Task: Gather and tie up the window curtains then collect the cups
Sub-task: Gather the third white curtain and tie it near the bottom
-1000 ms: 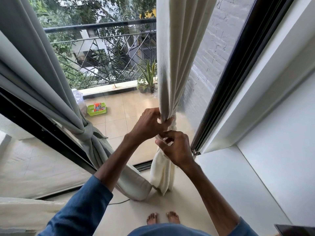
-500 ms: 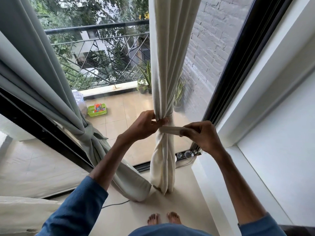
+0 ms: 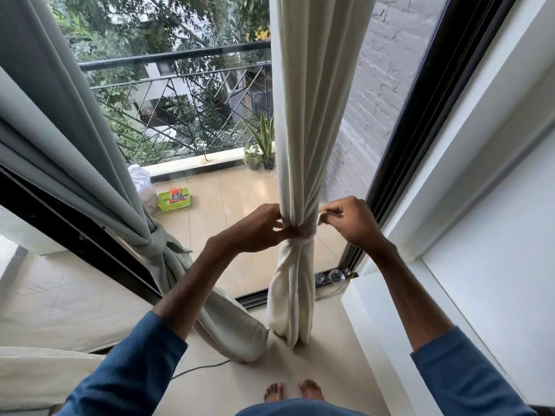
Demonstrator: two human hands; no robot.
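A cream curtain [image 3: 312, 115] hangs gathered in front of the window, bunched at waist height by a wrap of its own cloth [image 3: 309, 235]. My left hand [image 3: 261, 231] pinches the wrap on the bundle's left side. My right hand [image 3: 350, 222] pinches the cloth on its right side. A grey curtain [image 3: 75, 145] at the left is tied in a knot [image 3: 156, 241]. Two clear glass cups [image 3: 329, 277] stand on the floor by the window frame, right of the cream curtain.
The black window frame [image 3: 414, 130] runs up at the right beside a white wall ledge [image 3: 390, 310]. A bed edge [image 3: 45, 370] lies at the lower left. A cable [image 3: 198, 367] trails on the floor. My bare feet [image 3: 292, 391] stand below the curtain.
My right hand drew the cloth strip out to the right, then came back in against the bundle's right side. The wrap now sits tight round the curtain. The left hand kept its pinch.
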